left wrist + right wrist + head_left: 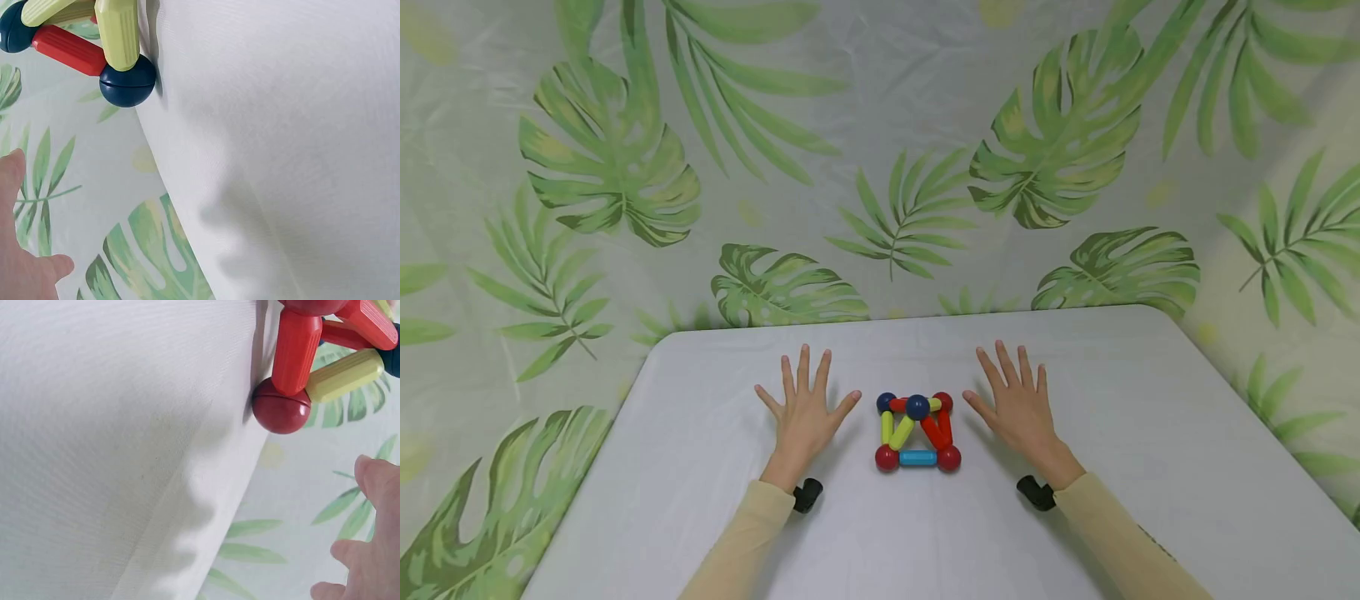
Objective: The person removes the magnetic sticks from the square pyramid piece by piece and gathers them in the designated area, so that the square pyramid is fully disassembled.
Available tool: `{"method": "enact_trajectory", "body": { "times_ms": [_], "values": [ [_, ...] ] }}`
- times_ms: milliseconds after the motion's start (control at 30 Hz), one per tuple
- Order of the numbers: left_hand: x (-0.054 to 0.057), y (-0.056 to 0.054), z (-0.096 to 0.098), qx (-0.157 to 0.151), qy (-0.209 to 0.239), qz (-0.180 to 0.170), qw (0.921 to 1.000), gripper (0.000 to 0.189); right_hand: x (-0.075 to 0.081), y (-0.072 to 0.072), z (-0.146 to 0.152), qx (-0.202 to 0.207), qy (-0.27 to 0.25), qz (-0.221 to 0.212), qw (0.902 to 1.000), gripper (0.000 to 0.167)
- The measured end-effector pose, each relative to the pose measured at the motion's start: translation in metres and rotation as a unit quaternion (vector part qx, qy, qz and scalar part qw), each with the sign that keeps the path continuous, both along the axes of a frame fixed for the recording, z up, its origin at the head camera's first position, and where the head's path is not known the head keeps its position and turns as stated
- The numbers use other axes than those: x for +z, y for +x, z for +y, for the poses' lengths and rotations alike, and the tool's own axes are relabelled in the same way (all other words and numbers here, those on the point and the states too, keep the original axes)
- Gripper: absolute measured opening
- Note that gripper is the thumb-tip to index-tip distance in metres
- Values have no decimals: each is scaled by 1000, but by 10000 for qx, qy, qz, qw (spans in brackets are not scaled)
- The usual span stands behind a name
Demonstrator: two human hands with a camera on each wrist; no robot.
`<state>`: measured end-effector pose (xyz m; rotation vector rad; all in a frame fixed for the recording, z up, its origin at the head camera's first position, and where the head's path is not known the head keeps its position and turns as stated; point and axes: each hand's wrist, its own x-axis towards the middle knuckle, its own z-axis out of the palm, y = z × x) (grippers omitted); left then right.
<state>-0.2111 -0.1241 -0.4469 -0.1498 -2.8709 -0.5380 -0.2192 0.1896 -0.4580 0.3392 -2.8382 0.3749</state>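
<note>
A small frame of magnetic building rods and balls (918,458) stands on the white table between my hands. Red, yellow-green and light blue rods join its red and dark blue balls, and one dark blue ball (917,407) sits raised over the others. To its left is my left hand (805,423), palm down with the fingers spread and nothing held. My right hand (1021,417) mirrors it on the right, likewise spread and apart from the frame. The left wrist view has a dark blue ball (127,81) at a lower corner; the right wrist view catches a red ball (281,407).
White cloth covers the table (865,542), whose far edge meets a leaf-patterned backdrop (895,208). Each wrist wears a small black camera, one on the left (807,495) and one on the right (1036,492). Hand shadows fall on the cloth.
</note>
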Motion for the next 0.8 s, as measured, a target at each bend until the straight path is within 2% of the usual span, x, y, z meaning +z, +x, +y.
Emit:
{"method": "enact_trajectory", "body": {
  "times_ms": [133,200,267,300,333,400,433,467,500,567,600,733,800],
  "values": [
    [-1,0,1,-63,45,37,10000,83,0,0,0,243,-282,-63,9993,73],
    [-1,0,4,-270,339,25,9991,79,0,1,-2,571,-788,-146,9951,70],
    [0,0,8,-691,948,-40,9931,70,1,3,-6,992,-1500,-284,9833,64],
    [0,0,11,-988,1326,-90,9862,65,2,4,-9,1210,-1905,-406,9734,60],
    [1,0,15,-1318,1747,-151,9756,59,2,6,-12,1394,-2280,-562,9620,56],
    [1,0,25,-1914,2416,-349,9507,51,3,10,-19,1628,-2784,-902,9423,43],
    [2,1,31,-2150,2647,-433,9391,48,4,12,-23,1720,-2937,-1052,9344,38],
    [2,1,37,-2339,2767,-480,9308,47,4,13,-26,1794,-3029,-1200,9283,33],
    [1,2,42,-2476,2801,-508,9261,47,4,15,-29,1847,-3038,-1321,9253,30],
    [-1,4,53,-2590,2690,-538,9261,48,3,17,-35,1952,-2941,-1416,9249,26],
    [-3,5,58,-2613,2575,-486,9290,48,2,18,-37,1983,-2890,-1420,9257,25],
    [-9,8,69,-2539,2240,-142,9408,44,-2,20,-43,1950,-2849,-1304,9294,25],
    [-11,10,70,-2494,2246,38,9420,42,-3,22,-45,1872,-2899,-1285,9297,25]
  ]
}}
